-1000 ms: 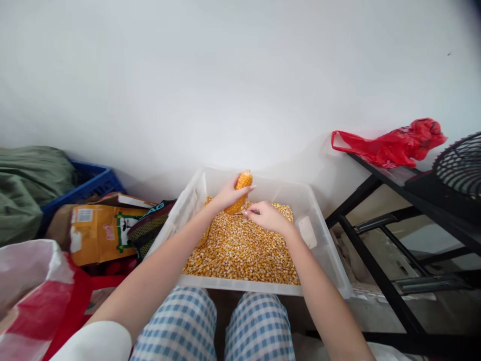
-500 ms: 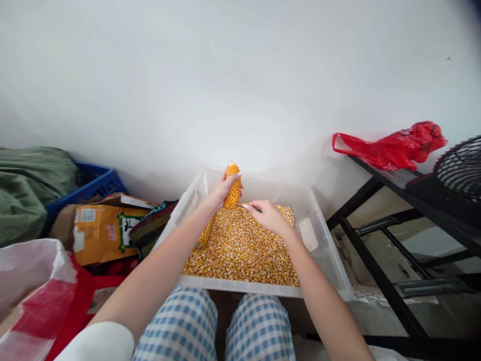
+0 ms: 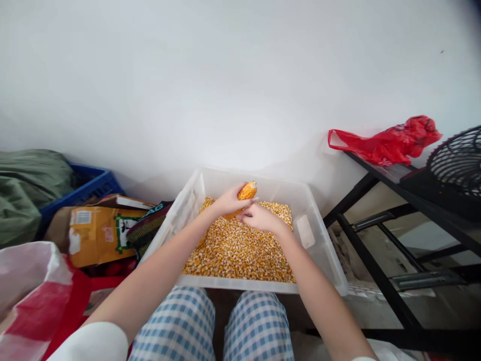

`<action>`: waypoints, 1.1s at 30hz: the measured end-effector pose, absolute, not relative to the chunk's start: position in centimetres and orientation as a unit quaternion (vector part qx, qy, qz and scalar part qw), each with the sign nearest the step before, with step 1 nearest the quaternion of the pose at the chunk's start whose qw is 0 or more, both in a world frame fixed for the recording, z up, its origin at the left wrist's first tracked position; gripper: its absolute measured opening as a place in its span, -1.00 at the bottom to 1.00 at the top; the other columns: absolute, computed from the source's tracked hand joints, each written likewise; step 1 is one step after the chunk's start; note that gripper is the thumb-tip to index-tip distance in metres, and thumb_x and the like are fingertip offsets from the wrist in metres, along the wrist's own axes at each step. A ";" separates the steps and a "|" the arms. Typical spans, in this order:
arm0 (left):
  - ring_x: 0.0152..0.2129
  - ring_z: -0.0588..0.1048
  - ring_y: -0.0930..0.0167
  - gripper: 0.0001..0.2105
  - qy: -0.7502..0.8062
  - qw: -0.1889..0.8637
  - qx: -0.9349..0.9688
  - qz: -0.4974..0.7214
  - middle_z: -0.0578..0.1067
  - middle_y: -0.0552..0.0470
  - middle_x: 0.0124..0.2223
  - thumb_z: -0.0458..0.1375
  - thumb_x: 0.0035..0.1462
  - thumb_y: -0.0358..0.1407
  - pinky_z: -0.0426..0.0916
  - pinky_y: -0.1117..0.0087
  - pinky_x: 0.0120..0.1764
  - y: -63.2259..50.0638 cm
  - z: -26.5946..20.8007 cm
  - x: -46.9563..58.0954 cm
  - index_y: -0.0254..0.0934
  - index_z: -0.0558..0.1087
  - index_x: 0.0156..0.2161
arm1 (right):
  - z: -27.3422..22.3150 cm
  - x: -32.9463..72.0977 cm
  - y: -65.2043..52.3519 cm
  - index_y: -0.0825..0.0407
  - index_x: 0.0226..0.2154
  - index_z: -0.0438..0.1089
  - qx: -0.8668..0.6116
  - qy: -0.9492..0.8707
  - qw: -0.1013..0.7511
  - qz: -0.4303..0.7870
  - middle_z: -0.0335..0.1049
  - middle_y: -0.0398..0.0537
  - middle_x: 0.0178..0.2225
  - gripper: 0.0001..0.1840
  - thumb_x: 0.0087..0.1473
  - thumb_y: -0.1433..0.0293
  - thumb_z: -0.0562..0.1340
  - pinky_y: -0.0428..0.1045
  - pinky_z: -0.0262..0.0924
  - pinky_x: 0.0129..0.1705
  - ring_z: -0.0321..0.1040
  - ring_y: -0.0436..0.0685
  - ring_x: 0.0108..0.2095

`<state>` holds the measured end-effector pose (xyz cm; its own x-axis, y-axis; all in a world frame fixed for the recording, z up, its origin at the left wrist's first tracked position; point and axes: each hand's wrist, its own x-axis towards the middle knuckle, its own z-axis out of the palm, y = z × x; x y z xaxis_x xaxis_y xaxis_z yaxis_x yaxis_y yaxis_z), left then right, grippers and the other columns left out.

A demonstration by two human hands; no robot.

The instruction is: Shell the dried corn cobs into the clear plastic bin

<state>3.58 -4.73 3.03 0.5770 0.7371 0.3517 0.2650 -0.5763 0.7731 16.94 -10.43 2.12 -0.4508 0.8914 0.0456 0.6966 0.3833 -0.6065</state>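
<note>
My left hand [image 3: 231, 200] is wrapped round a yellow corn cob [image 3: 248, 190], which leans with its top end toward the upper right. Close against the cob's lower part is my right hand [image 3: 259, 217], its fingers closed on a thin pointed tool [image 3: 248, 215]. Little of the tool shows, so its exact kind is unclear. Below both hands, loose corn kernels [image 3: 240, 253] cover the bottom of a translucent plastic bin [image 3: 319, 240]. Another cob lies at the bin's left side, largely hidden by my left forearm.
A black metal rack [image 3: 376, 260] stands to the right, with a red plastic bag [image 3: 391, 143] and a black fan [image 3: 460, 163] on top. At left are a blue crate [image 3: 93, 183], an orange-yellow packet [image 3: 95, 233] and a red-and-white bag [image 3: 33, 296]. A white wall rises behind the bin.
The cob has gone from nearly upright to tilted rightward and lower, over the kernels. My right hand has moved slightly lower beside it, and the tool is now mostly hidden.
</note>
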 end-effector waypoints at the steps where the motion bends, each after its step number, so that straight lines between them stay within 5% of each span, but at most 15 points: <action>1: -0.50 0.32 0.46 -0.62 0.309 0.336 0.824 0.337 0.37 0.05 -0.41 0.09 -0.10 -0.10 0.21 0.46 -0.43 -4.7 2.9 3.6 -0.32 0.30 -0.21 | 1.8 16.9 -10.3 0.14 -0.60 0.34 -0.485 -0.812 0.186 0.264 0.30 -0.13 -0.62 -0.80 -0.09 0.46 0.06 -0.13 -0.07 -0.51 0.11 -0.05 -0.59; 12: -0.36 0.40 0.33 -0.53 0.355 0.322 0.812 0.334 0.46 -0.04 -0.32 0.09 -0.14 -0.06 0.24 0.40 -0.31 -4.4 1.8 3.3 -0.36 0.33 -0.15 | 0.3 16.6 -9.3 0.12 -0.56 0.35 -0.481 -0.823 0.155 0.258 0.35 -0.10 -0.57 -0.82 -0.12 0.47 0.06 -0.14 -0.03 -0.52 0.17 -0.03 -0.56; 18: -0.54 0.38 0.40 -0.71 0.309 0.358 0.803 0.362 0.38 0.08 -0.58 0.18 -0.18 -0.16 0.21 0.49 -0.46 -5.2 2.2 3.9 -0.23 0.39 -0.29 | -1.8 12.8 -10.2 0.09 -0.72 0.30 -0.464 -0.841 -0.011 0.277 0.22 -0.15 -0.73 -0.77 -0.13 0.40 0.15 -0.12 -0.09 -0.58 0.03 -0.08 -0.70; 23: -0.64 0.35 0.48 -0.67 0.351 0.472 0.678 0.440 0.37 0.11 -0.56 0.10 -0.09 -0.05 0.22 0.52 -0.57 -4.0 2.7 3.7 -0.26 0.30 -0.28 | -0.3 14.2 -9.7 0.11 -0.58 0.38 -0.493 -0.820 0.110 0.270 0.31 -0.13 -0.62 -0.79 -0.05 0.38 0.12 -0.14 -0.07 -0.52 0.13 -0.06 -0.60; 33: -0.76 0.37 0.45 -0.51 0.343 0.670 0.462 0.469 0.37 0.08 -0.61 -0.04 -0.08 0.13 0.24 0.48 -0.69 -0.5 2.7 1.8 -0.28 0.26 -0.25 | 2.7 17.1 -10.1 0.12 -0.41 0.37 -0.542 -0.734 0.350 0.211 0.17 -0.21 -0.62 -0.56 0.07 0.16 -0.05 -0.15 -0.09 -0.51 0.03 -0.08 -0.59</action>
<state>1.77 -0.49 2.74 0.3241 0.9457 -0.0252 -0.3117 0.1319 0.9410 17.10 -10.06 2.74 -0.1676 0.9437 0.2853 0.6493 0.3234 -0.6883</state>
